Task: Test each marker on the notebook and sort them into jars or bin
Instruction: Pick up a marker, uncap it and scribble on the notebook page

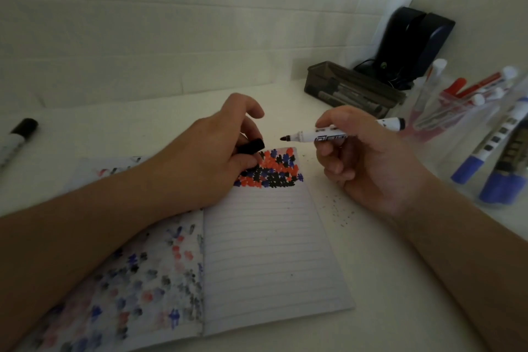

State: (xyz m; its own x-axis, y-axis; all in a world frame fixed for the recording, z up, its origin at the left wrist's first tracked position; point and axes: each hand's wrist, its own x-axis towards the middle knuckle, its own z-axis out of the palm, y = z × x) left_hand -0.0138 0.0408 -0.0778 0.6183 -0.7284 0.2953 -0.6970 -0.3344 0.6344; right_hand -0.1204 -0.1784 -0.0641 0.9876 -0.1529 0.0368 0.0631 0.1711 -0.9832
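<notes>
White worktop (285,111) and a pale tiled wall are framing the scene in dim light. Above the notebook's far corner, the right hand (363,157) is pinching an uncapped black marker (337,134) between thumb and curled fingers, holding it level with its dark tip pointing left toward the other hand. The left hand (211,151) is gripping the black cap (251,148), its heel resting on the open notebook (271,251), whose lined right page is carrying a dense patch of black, red and blue marks. Further out, clear jars (457,120) of red and blue markers are standing at right, a dark bin (354,88) behind, another marker (17,137) lying far left.
</notes>
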